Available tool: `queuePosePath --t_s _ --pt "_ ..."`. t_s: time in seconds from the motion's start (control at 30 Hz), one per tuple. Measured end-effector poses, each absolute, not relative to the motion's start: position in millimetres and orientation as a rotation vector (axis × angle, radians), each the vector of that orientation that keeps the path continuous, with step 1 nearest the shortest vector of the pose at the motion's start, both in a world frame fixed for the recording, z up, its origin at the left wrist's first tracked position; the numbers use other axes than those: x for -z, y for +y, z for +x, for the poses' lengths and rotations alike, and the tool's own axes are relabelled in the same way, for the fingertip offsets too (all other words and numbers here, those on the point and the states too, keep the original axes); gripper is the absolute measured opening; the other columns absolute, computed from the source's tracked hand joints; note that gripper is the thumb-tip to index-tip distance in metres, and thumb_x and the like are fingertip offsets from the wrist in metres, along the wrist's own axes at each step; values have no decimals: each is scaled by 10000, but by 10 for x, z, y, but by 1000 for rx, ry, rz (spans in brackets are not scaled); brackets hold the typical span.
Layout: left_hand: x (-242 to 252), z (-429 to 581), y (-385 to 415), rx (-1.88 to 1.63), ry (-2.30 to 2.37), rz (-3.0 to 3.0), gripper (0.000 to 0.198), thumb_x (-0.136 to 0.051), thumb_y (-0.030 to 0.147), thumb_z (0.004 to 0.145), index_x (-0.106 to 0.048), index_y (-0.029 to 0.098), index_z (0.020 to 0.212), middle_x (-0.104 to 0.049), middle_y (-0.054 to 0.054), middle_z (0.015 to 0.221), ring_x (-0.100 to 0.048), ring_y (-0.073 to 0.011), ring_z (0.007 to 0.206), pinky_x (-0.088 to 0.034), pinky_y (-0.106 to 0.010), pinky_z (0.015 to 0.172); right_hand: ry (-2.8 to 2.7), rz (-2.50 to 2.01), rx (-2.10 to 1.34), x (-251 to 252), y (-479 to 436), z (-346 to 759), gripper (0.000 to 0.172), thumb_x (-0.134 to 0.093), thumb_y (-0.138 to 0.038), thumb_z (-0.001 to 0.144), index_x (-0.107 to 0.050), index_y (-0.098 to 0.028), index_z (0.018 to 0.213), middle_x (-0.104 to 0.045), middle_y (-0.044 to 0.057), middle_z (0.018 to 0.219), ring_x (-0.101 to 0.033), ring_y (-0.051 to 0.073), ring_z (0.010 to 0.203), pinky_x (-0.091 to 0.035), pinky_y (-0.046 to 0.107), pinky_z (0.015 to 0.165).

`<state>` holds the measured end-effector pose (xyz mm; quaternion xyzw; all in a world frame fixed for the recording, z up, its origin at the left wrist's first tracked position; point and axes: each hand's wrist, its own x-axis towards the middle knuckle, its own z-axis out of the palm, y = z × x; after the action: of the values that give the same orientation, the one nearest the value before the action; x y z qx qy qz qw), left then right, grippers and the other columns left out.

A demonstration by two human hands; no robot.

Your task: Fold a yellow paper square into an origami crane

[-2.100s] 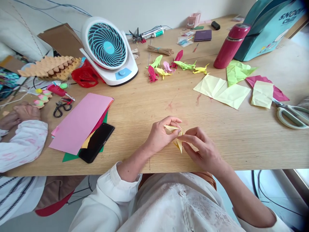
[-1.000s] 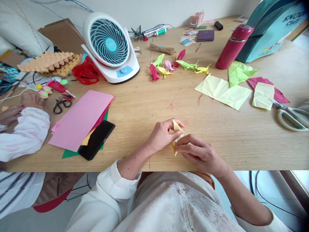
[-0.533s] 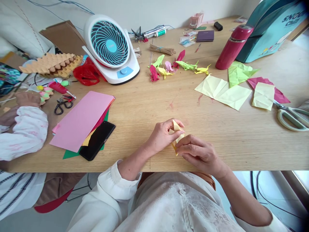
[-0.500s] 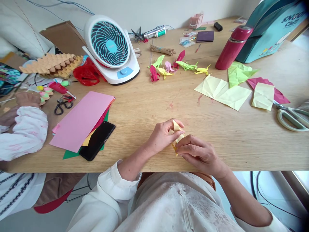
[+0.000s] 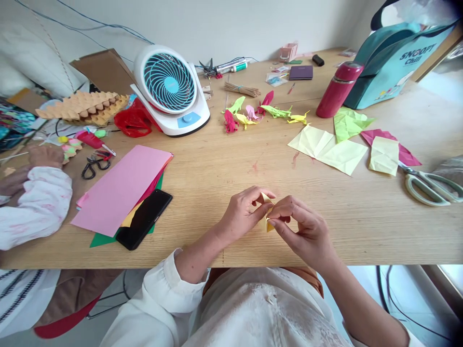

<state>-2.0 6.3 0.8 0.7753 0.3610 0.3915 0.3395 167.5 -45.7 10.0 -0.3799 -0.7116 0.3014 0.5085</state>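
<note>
A small folded piece of yellow paper [image 5: 268, 223] is held just above the wooden table [image 5: 361, 217] near its front edge. My left hand [image 5: 242, 213] pinches its upper left part with thumb and fingers closed. My right hand [image 5: 306, 231] pinches the right side, fingers curled over it, hiding most of the paper. Both hands touch each other around the fold.
A stack of coloured sheets with a pink one on top [image 5: 123, 188] and a black phone [image 5: 144, 219] lie left. Farther back are a desk fan [image 5: 170, 91], several folded paper figures [image 5: 260, 110], flat yellow sheets [image 5: 329, 147], a red bottle [image 5: 338, 89], scissors [image 5: 428, 180]. Another person's sleeve [image 5: 32, 207] rests at the far left.
The yellow paper's tall point has been folded down and my right hand has come up over it. The view has tilted, so the table's things sit lower in the frame.
</note>
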Motion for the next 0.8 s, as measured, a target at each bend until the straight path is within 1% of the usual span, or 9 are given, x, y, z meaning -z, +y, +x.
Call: queuePosePath --t_s 0.13,0.3,0.4,0.5,0.57,0.67,0.8 --pt "-15 -27 52 -1015 888 2059 145 -566 282 974 -679 192 977 -728 -26 903 -660 -127 776 -496 -236 725 -1684 -990 -701 -134 -446 1657 89 -619 -162 928 -662 -240 930 -635 24 853 -586 158 780 -480 317 679" --pt "-9 -25 66 -1064 845 2066 261 -478 304 1010 -705 179 979 -725 -61 890 -668 -153 811 -502 -260 735 -1648 -1057 -619 -111 -436 1642 68 -609 -202 933 -644 -240 889 -613 30 806 -567 174 749 -478 336 663" --pt "-13 -12 66 -1095 834 2025 221 -514 225 975 -729 180 957 -723 -65 908 -669 -148 831 -506 -251 736 -1628 -1091 -604 -105 -439 1634 76 -606 -192 931 -640 -238 880 -605 25 788 -550 167 728 -465 328 651" --pt "-18 -1 55 -1122 887 1927 192 -579 116 884 -742 194 948 -732 -20 824 -663 -118 738 -486 -216 668 -1612 -1112 -612 -103 -443 1633 82 -617 -173 921 -648 -235 877 -604 18 785 -531 154 706 -448 314 634" --pt "-23 -1 48 -1148 937 1880 198 -607 86 840 -747 199 920 -743 0 790 -660 -109 698 -482 -208 651 -1602 -1122 -606 -98 -443 1635 83 -621 -171 918 -650 -234 874 -606 17 786 -526 150 696 -442 311 625" --pt "-27 -10 45 -1164 949 1896 186 -615 101 845 -760 205 897 -760 -7 805 -673 -115 706 -502 -218 675 -1598 -1135 -581 -87 -438 1634 83 -621 -165 915 -658 -233 886 -610 18 792 -529 151 699 -442 313 629" --pt "-25 -19 50 -1190 862 1951 198 -596 118 880 -770 191 939 -767 -39 854 -700 -130 769 -524 -233 717 -1586 -1163 -567 -85 -442 1629 95 -620 -156 909 -668 -234 886 -616 18 789 -535 153 707 -445 316 641"
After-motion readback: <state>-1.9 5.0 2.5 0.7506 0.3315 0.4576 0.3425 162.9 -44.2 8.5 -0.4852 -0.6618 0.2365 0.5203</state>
